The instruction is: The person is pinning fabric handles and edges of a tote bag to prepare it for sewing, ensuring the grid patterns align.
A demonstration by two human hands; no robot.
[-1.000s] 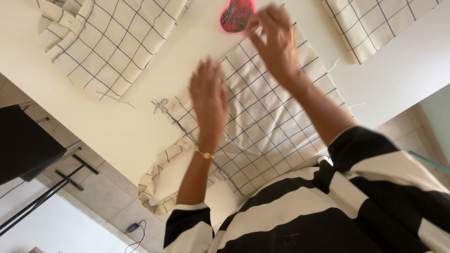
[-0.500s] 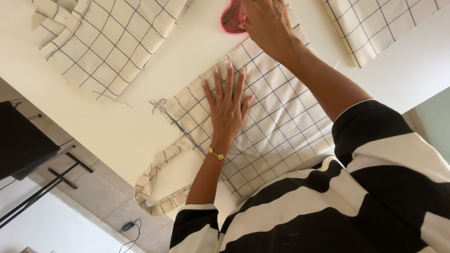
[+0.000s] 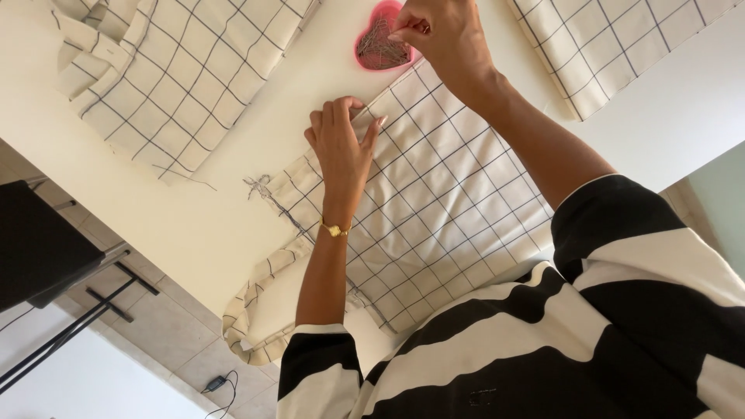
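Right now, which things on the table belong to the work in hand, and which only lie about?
In use: checked cloth pinched at its edge by left hand; pink heart-shaped pin dish under right hand.
Lying about: ruffled checked piece; checked piece.

left hand (image 3: 341,143) pinching checked fabric (image 3: 442,209) edge | right hand (image 3: 442,31) over pink heart-shaped pin dish (image 3: 371,58)

**Counts on the white table**

Three pieces of cream checked fabric: one far left (image 3: 167,74), one far right (image 3: 621,46), one in the middle (image 3: 434,209) (partly under the arms); one pink heart-shaped dish (image 3: 371,58) holding pins, too many and too fine to count; two hands, left hand (image 3: 341,147) and right hand (image 3: 438,31); one gold bracelet (image 3: 335,230); one table (image 3: 186,225).
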